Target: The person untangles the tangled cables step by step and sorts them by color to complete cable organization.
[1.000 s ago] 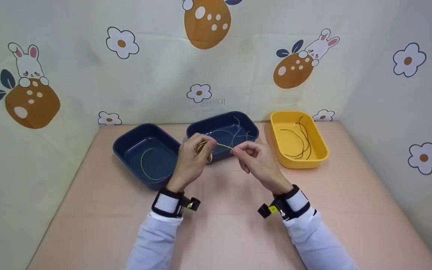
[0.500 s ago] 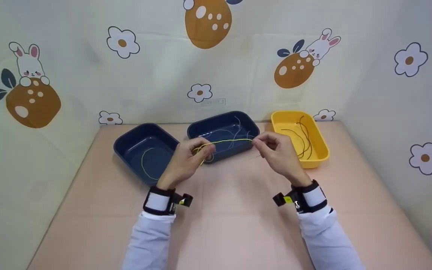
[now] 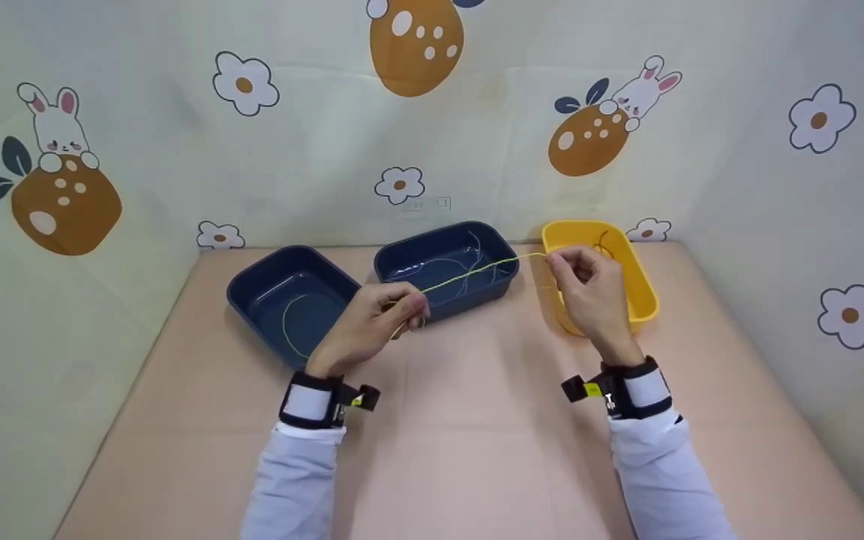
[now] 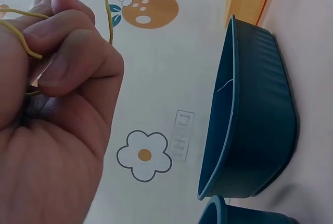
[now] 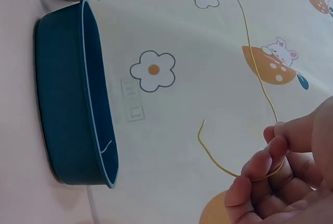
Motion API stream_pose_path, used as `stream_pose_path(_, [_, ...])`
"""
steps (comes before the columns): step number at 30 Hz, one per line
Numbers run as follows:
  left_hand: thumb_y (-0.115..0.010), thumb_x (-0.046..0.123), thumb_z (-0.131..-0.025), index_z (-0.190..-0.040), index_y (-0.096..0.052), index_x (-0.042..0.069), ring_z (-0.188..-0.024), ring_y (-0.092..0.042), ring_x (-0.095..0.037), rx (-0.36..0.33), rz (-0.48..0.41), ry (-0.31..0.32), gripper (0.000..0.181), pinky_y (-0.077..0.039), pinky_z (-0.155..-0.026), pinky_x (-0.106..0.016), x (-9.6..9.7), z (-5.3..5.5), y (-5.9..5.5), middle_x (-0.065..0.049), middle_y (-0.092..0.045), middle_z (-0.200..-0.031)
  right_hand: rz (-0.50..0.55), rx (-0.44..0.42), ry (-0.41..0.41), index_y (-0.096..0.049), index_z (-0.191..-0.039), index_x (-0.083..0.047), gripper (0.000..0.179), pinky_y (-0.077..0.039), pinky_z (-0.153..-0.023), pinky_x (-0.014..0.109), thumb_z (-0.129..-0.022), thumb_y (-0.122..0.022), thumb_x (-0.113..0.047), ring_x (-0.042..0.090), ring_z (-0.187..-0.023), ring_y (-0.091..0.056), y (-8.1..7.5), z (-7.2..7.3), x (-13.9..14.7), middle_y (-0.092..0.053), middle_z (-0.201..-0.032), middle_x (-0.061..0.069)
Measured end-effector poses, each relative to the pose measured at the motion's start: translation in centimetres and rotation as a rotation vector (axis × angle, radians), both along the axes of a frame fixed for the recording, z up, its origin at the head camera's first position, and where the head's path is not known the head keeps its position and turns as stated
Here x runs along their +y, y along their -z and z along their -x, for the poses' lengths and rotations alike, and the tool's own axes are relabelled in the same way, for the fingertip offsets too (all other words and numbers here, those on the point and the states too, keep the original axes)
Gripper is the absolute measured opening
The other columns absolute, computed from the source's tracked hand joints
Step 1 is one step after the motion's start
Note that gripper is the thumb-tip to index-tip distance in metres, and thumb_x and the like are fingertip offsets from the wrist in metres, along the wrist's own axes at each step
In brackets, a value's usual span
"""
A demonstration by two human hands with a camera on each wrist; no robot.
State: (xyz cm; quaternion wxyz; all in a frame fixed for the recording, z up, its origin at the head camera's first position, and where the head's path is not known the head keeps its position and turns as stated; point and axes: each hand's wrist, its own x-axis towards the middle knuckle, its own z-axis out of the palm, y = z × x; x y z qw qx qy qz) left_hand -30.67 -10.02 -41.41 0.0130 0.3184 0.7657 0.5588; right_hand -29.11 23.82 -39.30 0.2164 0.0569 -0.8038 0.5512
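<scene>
A thin yellow wire runs between the two hands above the middle blue bin. My left hand holds it with curled fingers; loops of it show around the fingers in the left wrist view. My right hand pinches the wire between thumb and fingertips, in front of the yellow bin. In the right wrist view a loose end of the wire sticks out past the fingers. The stretch inside the left palm is mostly hidden.
At the left a blue bin contains a yellow-green wire piece. The middle blue bin has several pale wire pieces. Dark wire pieces lie in the yellow bin, partly hidden by the right hand. A patterned sheet stands behind.
My right hand has moved right and away from the left hand, drawing out a longer stretch of yellow wire. The left hand has shifted slightly left and down.
</scene>
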Motion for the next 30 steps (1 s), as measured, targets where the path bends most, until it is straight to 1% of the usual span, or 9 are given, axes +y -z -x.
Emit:
stream_pose_path(3, [-0.061, 0.016, -0.117, -0.103, -0.08, 0.003, -0.086, -0.07, -0.023, 0.012, -0.019, -0.112, 0.027, -0.054, -0.075, -0.02, -0.1, 0.1, 0.0, -0.012, -0.076, -0.093, -0.086, -0.041, -0.076, -0.08, -0.117, 0.003, 0.018, -0.052, -0.075, 0.019, -0.113, -0.07, -0.012, 0.018, -0.083, -0.06, -0.4, -0.2, 1.1, -0.069, -0.093, 0.003])
stream_pose_path(7, [-0.066, 0.015, -0.115, -0.101, -0.083, 0.009, -0.095, -0.077, -0.025, 0.071, -0.04, -0.277, 0.023, -0.061, -0.087, -0.025, -0.4, 0.4, 0.1, -0.009, -0.083, -0.098, -0.219, -0.103, -0.184, -0.083, -0.11, -0.001, 0.017, -0.052, -0.075, 0.02, -0.11, -0.076, -0.016, 0.019, -0.082, -0.061, -0.8, -0.7, 2.3, -0.07, -0.088, 0.008])
stream_pose_path(12, [-0.07, 0.017, -0.112, -0.099, -0.084, 0.006, -0.097, -0.082, -0.024, 0.164, -0.055, -0.39, 0.023, -0.064, -0.097, -0.027, -0.9, 0.8, 0.1, -0.009, -0.086, -0.099, -0.285, -0.199, -0.287, -0.083, -0.106, -0.005, 0.021, -0.05, -0.073, 0.023, -0.109, -0.078, -0.025, 0.019, -0.083, -0.062, -1.1, -1.2, 3.1, -0.067, -0.085, 0.007])
stream_pose_path(14, [-0.072, 0.017, -0.111, -0.098, -0.085, 0.004, -0.096, -0.082, -0.022, 0.184, -0.062, -0.436, 0.022, -0.064, -0.097, -0.023, -1.2, 0.9, 0.1, -0.011, -0.087, -0.099, -0.281, -0.229, -0.328, -0.083, -0.108, -0.005, 0.019, -0.05, -0.072, 0.023, -0.11, -0.076, -0.023, 0.02, -0.082, -0.063, -1.2, -1.4, 3.6, -0.066, -0.085, 0.005])
stream_pose_path(17, [-0.076, 0.016, -0.108, -0.099, -0.084, 0.003, -0.089, -0.078, -0.012, 0.173, -0.064, -0.499, 0.018, -0.06, -0.085, -0.014, -1.5, 0.8, 0.1, -0.013, -0.085, -0.096, -0.267, -0.246, -0.382, -0.083, -0.11, -0.005, 0.017, -0.049, -0.069, 0.022, -0.112, -0.073, -0.019, 0.017, -0.08, -0.062, -1.3, -1.5, 4.4, -0.066, -0.085, 0.003])
stream_pose_path(21, [-0.079, 0.017, -0.106, -0.099, -0.083, 0.002, -0.078, -0.071, -0.01, 0.14, -0.034, -0.521, 0.017, -0.051, -0.07, -0.012, -1.8, 0.8, 0.0, -0.014, -0.08, -0.09, -0.248, -0.242, -0.413, -0.082, -0.11, -0.006, 0.015, -0.047, -0.065, 0.021, -0.113, -0.071, -0.016, 0.014, -0.076, -0.061, -1.5, -1.7, 5.3, -0.069, -0.084, 0.002])
stream_pose_path(24, [-0.078, 0.018, -0.106, -0.099, -0.082, 0.003, -0.077, -0.07, -0.013, 0.137, -0.002, -0.505, 0.017, -0.05, -0.069, -0.014, -1.8, 0.9, 0.1, -0.012, -0.079, -0.088, -0.235, -0.241, -0.397, -0.081, -0.109, -0.006, 0.015, -0.051, -0.073, 0.022, -0.113, -0.071, -0.017, 0.017, -0.084, -0.064, -1.7, -1.9, 5.6, -0.071, -0.087, 0.002])
stream_pose_path(28, [-0.078, 0.02, -0.107, -0.101, -0.081, 0.005, -0.083, -0.071, -0.015, 0.126, 0.002, -0.5, 0.016, -0.051, -0.074, -0.014, -1.9, 1.0, 0.2, -0.011, -0.079, -0.091, -0.205, -0.243, -0.378, -0.081, -0.114, -0.003, 0.017, -0.059, -0.092, 0.021, -0.112, -0.072, -0.018, 0.023, -0.098, -0.068, -1.9, -2.2, 5.7, -0.075, -0.096, 0.0])
stream_pose_path(30, [-0.077, 0.019, -0.108, -0.102, -0.081, 0.005, -0.086, -0.073, -0.018, 0.111, -0.01, -0.495, 0.016, -0.052, -0.076, -0.014, -1.9, 0.9, 0.1, -0.012, -0.08, -0.093, -0.172, -0.244, -0.384, -0.081, -0.118, -0.001, 0.02, -0.06, -0.09, 0.021, -0.112, -0.072, -0.018, 0.021, -0.097, -0.067, -1.9, -2.2, 5.6, -0.077, -0.101, -0.002])
